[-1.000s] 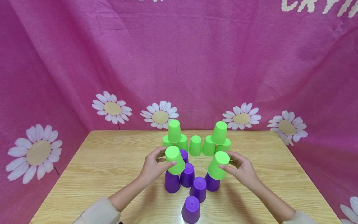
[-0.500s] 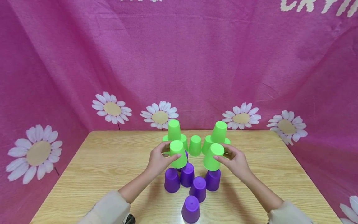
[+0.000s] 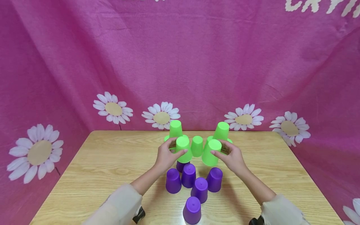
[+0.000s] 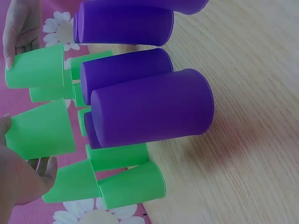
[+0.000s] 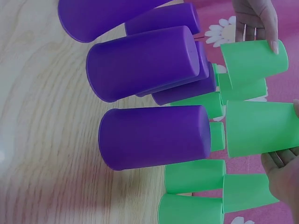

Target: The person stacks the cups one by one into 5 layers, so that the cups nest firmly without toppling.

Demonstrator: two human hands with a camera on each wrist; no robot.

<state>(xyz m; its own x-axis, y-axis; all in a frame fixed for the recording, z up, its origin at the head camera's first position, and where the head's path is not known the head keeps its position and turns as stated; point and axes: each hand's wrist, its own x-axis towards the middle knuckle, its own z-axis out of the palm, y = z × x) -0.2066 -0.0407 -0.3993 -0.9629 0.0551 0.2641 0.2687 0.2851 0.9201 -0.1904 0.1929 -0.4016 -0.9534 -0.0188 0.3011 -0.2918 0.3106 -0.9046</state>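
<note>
In the head view my left hand (image 3: 166, 156) grips an upside-down green cup (image 3: 183, 151), thumb on its near side. My right hand (image 3: 234, 157) holds a second green cup (image 3: 211, 154) the same way. Both wrist views show these cups raised above the table, higher than the purple cup tops. Behind them, a row of upside-down green cups, with a middle cup (image 3: 197, 146), bears an upper left cup (image 3: 175, 128) and an upper right cup (image 3: 221, 130). The held cups partly hide that row.
Several upside-down purple cups stand nearer me, among them a left one (image 3: 173, 181), a right one (image 3: 214, 180) and a front one (image 3: 192, 211). The wooden table (image 3: 112, 162) ends at a pink cloth (image 3: 180, 62) with printed daisies.
Both hands have carried their green cups forward and inward, from over the purple cups toward the back green row. The standing cups have stayed put.
</note>
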